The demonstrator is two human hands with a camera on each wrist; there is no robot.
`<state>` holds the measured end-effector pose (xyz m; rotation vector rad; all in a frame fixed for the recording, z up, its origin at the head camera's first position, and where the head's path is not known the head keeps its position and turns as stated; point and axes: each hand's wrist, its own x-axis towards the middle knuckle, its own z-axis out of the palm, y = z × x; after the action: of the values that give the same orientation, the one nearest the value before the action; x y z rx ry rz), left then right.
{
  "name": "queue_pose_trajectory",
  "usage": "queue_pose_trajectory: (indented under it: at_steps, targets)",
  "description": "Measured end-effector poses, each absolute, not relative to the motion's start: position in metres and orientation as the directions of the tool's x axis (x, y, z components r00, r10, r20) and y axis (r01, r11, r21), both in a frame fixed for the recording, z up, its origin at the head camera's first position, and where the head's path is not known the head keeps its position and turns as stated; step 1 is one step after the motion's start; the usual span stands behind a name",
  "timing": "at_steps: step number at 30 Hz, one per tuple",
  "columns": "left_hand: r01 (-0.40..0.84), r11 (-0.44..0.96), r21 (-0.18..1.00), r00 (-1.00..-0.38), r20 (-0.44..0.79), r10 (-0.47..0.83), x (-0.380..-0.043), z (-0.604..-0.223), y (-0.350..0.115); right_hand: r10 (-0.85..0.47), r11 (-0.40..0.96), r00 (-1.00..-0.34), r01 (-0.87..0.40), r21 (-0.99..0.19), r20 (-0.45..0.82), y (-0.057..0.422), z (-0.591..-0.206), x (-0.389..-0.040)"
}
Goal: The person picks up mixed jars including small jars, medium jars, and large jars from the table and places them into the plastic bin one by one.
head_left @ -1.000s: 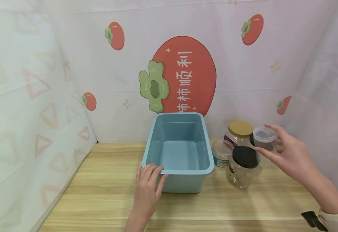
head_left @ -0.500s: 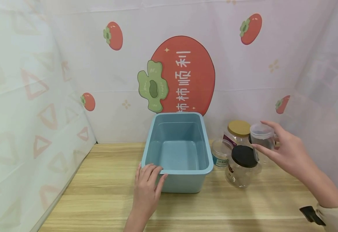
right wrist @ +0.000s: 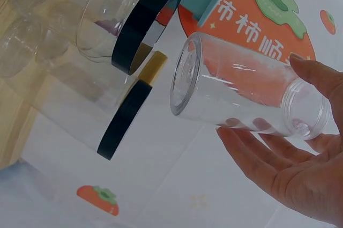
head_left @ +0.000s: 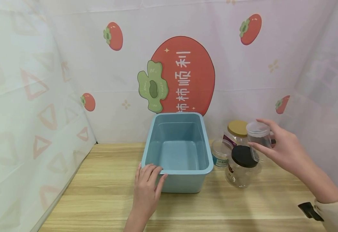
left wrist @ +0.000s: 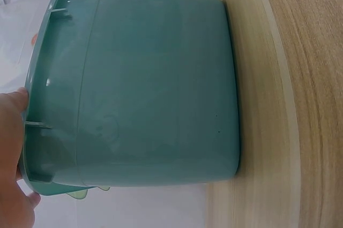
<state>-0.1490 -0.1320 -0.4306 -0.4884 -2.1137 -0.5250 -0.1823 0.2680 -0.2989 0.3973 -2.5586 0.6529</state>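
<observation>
My right hand (head_left: pixel 286 146) grips a clear, lidded plastic jar (head_left: pixel 259 135) between thumb and fingers, near its lid. It is held above the table, over the right side of the jar group. In the right wrist view the jar (right wrist: pixel 236 86) looks see-through, with nothing visible inside. My left hand (head_left: pixel 147 187) holds the front left corner of a blue plastic bin (head_left: pixel 183 182), fingers over the rim. The left wrist view shows the bin's outer wall (left wrist: pixel 155 88) and fingers at its rim. The bin stands upright with a bare inside.
Right of the bin stand a black-lidded jar (head_left: pixel 242 170), a gold-lidded jar (head_left: pixel 238 128) and a low clear jar (head_left: pixel 221 151) with a teal label. Another black lid (right wrist: pixel 126 123) shows in the right wrist view. Printed cloth (head_left: pixel 122 74) hangs behind the wooden table (head_left: pixel 105 193).
My right hand has carried the clear jar a little left and upward, nearer the gold and black lids. The left hand and bin have stayed put.
</observation>
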Motion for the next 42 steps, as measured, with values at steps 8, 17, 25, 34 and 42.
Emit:
queue_pose_trajectory:
  at_steps: [8, 17, 25, 34, 42]
  targets:
    - [0.526, 0.829, 0.189, -0.531, 0.835, 0.146, -0.149, -0.431, -0.132, -0.171, 0.841, -0.849, -0.390, -0.376, 0.500, 0.265, -0.297, -0.185]
    - [0.528, 0.827, 0.194, -0.534, 0.833, 0.146, -0.150, -0.432, -0.132, -0.189, 0.826, -0.829, -0.425, -0.372, 0.527, 0.257, -0.294, -0.189]
    - [0.527, 0.827, 0.194, -0.532, 0.834, 0.144, -0.150, -0.433, -0.132, -0.211, 0.834, -0.814, -0.438, -0.335, 0.541, 0.254, -0.289, -0.195]
    - [0.524, 0.829, 0.197, -0.538, 0.831, 0.142, -0.150, -0.433, -0.132, -0.238, 0.831, -0.805, -0.458, -0.315, 0.543, 0.251, -0.281, -0.198]
    - [0.525, 0.828, 0.197, -0.537, 0.831, 0.144, -0.150, -0.433, -0.132, -0.253, 0.821, -0.813, -0.467, -0.328, 0.525, 0.248, -0.277, -0.199]
